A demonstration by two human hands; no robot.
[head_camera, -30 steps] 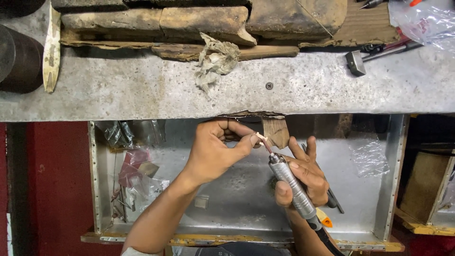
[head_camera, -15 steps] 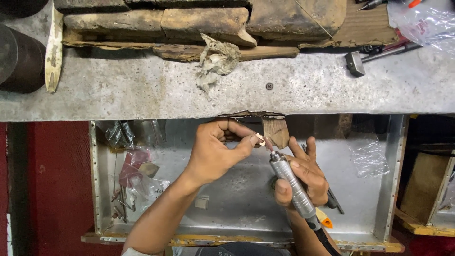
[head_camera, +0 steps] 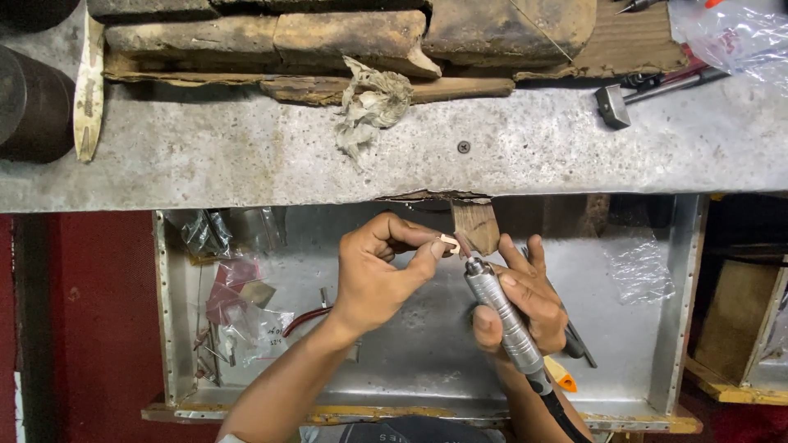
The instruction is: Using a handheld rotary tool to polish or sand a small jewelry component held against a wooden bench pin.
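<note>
My left hand point(head_camera: 377, 275) pinches a small pale metal piece point(head_camera: 449, 244) between thumb and fingertips, just under the bench edge. My right hand point(head_camera: 525, 299) grips a silver rotary handpiece point(head_camera: 501, 316) with a black cable running off the bottom of the view. Its tip touches or nearly touches the small piece. Both hands are held next to a wooden bench pin point(head_camera: 476, 226) that sticks out from the bench.
A metal catch tray point(head_camera: 410, 344) lies beneath the hands with plastic bags point(head_camera: 238, 303) at its left. On the grey bench top point(head_camera: 246, 156) are rough bricks point(head_camera: 271, 37), a crumpled rag point(head_camera: 373, 102), a small hammer point(head_camera: 616, 102) and a dark round block point(head_camera: 29, 102).
The left hand has shifted the small piece slightly against the handpiece tip. Otherwise both hands stay in place.
</note>
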